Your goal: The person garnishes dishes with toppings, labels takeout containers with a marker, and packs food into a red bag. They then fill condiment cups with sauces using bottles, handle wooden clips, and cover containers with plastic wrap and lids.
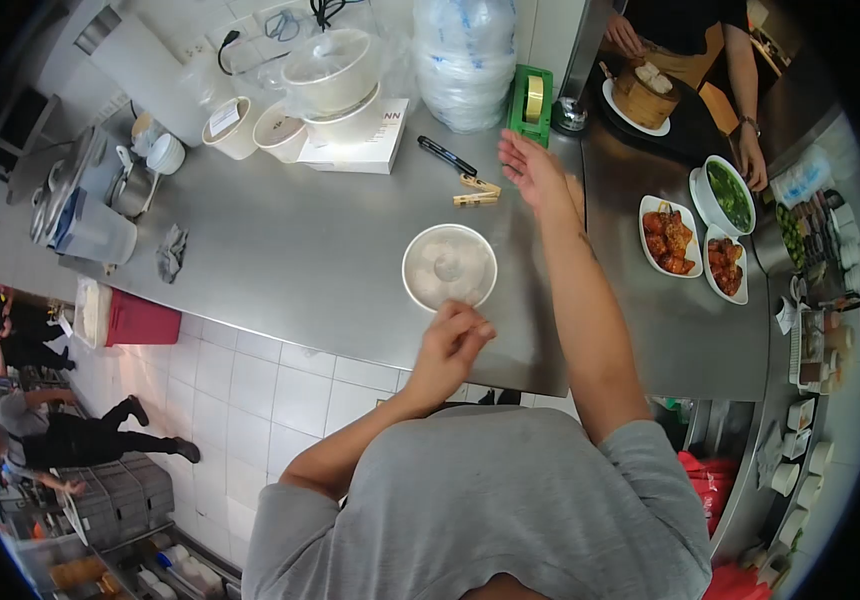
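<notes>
Grey steel counter (330, 240): round white plastic bowl (407, 270) is sitting near its front edge.
Curled left hand (447, 348), hold unclear, could be nudging it over; open right hand (533, 172) is hovering by a green tape dispenser (532, 129).

Smooth metal counter (330, 235), plastic tape dispenser (521, 101), matt cloth shirt (510, 480)

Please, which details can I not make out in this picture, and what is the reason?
In the head view:
Contents of the round white bowl: blurred into pale shapes.
Whether the left hand touches its rim: that hand covers the spot.
Whether the right hand touches the green tape dispenser: the hand overlaps its edge.
Full print on the white box: a container covers part.
</notes>
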Demonstrator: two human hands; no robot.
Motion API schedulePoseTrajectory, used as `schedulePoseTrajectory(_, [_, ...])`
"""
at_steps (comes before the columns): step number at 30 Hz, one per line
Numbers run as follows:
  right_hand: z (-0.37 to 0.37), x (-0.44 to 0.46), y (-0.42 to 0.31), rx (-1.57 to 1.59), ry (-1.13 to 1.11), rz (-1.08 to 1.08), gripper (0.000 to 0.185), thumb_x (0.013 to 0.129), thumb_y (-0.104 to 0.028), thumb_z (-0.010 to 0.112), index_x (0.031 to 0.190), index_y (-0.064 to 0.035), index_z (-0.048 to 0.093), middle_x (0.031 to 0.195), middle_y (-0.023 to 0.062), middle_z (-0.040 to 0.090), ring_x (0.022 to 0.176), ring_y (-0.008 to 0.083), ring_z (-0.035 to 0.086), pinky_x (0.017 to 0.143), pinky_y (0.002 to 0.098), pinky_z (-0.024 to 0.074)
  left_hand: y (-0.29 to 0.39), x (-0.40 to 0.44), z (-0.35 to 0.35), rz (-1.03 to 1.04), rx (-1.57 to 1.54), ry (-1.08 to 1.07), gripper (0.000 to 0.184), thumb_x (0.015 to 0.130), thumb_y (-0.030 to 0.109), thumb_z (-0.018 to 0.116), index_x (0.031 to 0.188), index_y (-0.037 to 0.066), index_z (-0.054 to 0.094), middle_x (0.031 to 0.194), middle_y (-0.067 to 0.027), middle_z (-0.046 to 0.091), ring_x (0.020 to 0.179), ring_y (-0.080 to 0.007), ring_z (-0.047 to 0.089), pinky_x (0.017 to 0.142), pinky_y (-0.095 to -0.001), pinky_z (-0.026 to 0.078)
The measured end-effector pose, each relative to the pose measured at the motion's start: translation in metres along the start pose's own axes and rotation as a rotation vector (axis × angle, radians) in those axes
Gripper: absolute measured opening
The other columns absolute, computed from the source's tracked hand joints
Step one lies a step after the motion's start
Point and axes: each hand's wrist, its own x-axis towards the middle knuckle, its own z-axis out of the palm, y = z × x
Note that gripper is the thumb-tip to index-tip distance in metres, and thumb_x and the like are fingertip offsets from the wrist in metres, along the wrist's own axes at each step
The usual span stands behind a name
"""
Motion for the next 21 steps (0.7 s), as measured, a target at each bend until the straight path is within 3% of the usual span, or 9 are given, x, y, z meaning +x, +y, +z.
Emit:
schedulePoseTrajectory(2, [0.022,-0.047,-0.017,-0.039,-0.237,-0.033,0.043,0.083,-0.013,0.064,0.125,-0.0105,0.055,0.093,0.0063,0.062,0.07,0.0118,0.056,0.065,0.0254,0.0433,-0.001,-0.015,-0.017,-0.057,-0.073,0.052,0.015,0.087,0.012,0.061,0.078,0.0,0.061,0.089,-0.0028,0.045,0.076,-0.0105,0.045,0.067,-0.0233,0.038])
schedulePoseTrajectory(5, [0.033,-0.072,0.002,-0.24,-0.409,-0.16,0.059,0.083,-0.005,0.063,0.137,-0.0124,0.041,0.085,0.0016,0.06,0.072,0.0089,0.055,0.064,0.0219,0.0443,-0.008,-0.037,-0.035,-0.254,-0.153,0.13,0.019,0.085,0.017,0.065,0.075,0.0,0.061,0.085,-0.003,0.046,0.073,-0.0111,0.044,0.066,-0.0233,0.036])
schedulePoseTrajectory(6, [0.035,-0.073,0.011,-0.241,-0.378,-0.157,0.067,0.08,0.002,0.063,0.139,-0.0106,0.036,0.084,0.0023,0.059,0.071,0.0086,0.055,0.062,0.0204,0.0443,-0.019,-0.042,-0.039,-0.311,-0.13,0.148,0.021,0.085,0.017,0.065,0.073,0.0,0.061,0.083,-0.0029,0.046,0.073,-0.0112,0.044,0.065,-0.023,0.036])
schedulePoseTrajectory(8, [0.02,-0.064,0.042,-0.357,-0.361,-0.167,0.066,0.079,0.002,0.064,0.139,-0.0095,0.037,0.086,0.0048,0.059,0.072,0.0095,0.057,0.062,0.0218,0.0466,-0.041,-0.044,-0.039,-0.415,-0.021,0.187,0.028,0.084,0.021,0.066,0.066,0.0,0.059,0.079,-0.0036,0.047,0.072,-0.0122,0.045,0.063,-0.0263,0.038])
schedulePoseTrajectory(9, [0.016,-0.062,0.052,-0.412,-0.354,-0.175,0.066,0.079,0.002,0.064,0.138,-0.009,0.038,0.087,0.006,0.059,0.072,0.01,0.057,0.062,0.0226,0.0478,-0.044,-0.04,-0.04,-0.413,0.014,0.183,0.029,0.084,0.022,0.067,0.066,0.0,0.059,0.078,-0.005,0.047,0.07,-0.0135,0.046,0.063,-0.0282,0.038])
schedulePoseTrajectory(12, [0.013,-0.079,0.06,-0.366,-0.28,0.061,0.064,0.081,0.001,0.061,0.139,-0.0088,0.036,0.09,0.008,0.059,0.075,0.0119,0.059,0.064,0.0243,0.0495,-0.06,-0.016,-0.051,-0.365,0.155,0.155,0.03,0.082,0.024,0.068,0.068,-0.002,0.06,0.074,-0.0093,0.049,0.065,-0.0185,0.047,0.061,-0.0336,0.041])
schedulePoseTrajectory(15, [0.0,-0.073,0.066,-0.28,-0.346,0.24,0.062,0.083,0.0,0.058,0.14,-0.0091,0.034,0.092,0.0091,0.058,0.077,0.0135,0.059,0.066,0.0247,0.0501,-0.089,0.008,-0.063,-0.289,0.316,0.094,0.032,0.08,0.025,0.069,0.069,-0.003,0.06,0.072,-0.0136,0.053,0.064,-0.0245,0.051,0.06,-0.037,0.043])
schedulePoseTrajectory(18, [-0.006,-0.073,0.071,-0.28,-0.281,0.272,0.06,0.084,0.002,0.054,0.14,-0.0128,0.036,0.088,0.0065,0.059,0.077,0.012,0.06,0.064,0.0216,0.0491,-0.082,0.025,-0.069,-0.314,0.451,0.054,0.032,0.075,0.027,0.073,0.074,-0.002,0.059,0.078,-0.0156,0.06,0.068,-0.0281,0.058,0.059,-0.0381,0.044])
schedulePoseTrajectory(21, [-0.015,-0.079,0.071,-0.356,-0.259,0.232,0.062,0.084,0.002,0.055,0.141,-0.0134,0.035,0.086,0.0054,0.059,0.077,0.0118,0.059,0.066,0.0223,0.0494,-0.073,0.032,-0.069,-0.177,0.591,0.092,0.033,0.073,0.027,0.075,0.084,0.0,0.058,0.077,-0.0151,0.062,0.067,-0.0288,0.059,0.06,-0.0379,0.045])
